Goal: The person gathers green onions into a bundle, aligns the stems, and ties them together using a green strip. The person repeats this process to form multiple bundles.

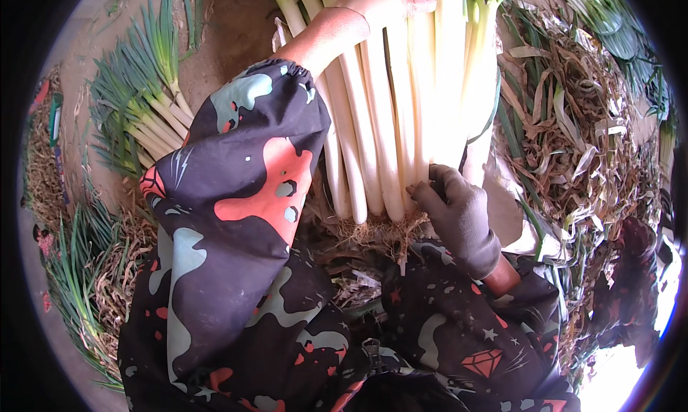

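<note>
head view: your left sleeve (251,190), dark woven fabric with grey and coral patches, is gathered at the wrist and crosses the left side of the stalk bundle. the stalk bundle (373,118) lies centrally before you, root ends toward your lap; its stalks are long, smooth, white and cylindrical, turning green at the top. your right hand (459,215) wears a grey knit glove; its bent fingers touch the lower stalks, but you cannot tell whether they grip. your left hand (383,2) rests across the upper stalks, cut off by the view's edge, so its grip cannot be confirmed. the roots (387,236) are fine, tan and tangled.

the ground (236,25) is brown, bare earth, littered with scraps.

to your right, note a heap of dry, papery leaves (566,111). to your left lies a smaller group of green-topped stalks (154,111). your left forearm obstructs the view between that group and the bundle.
</note>
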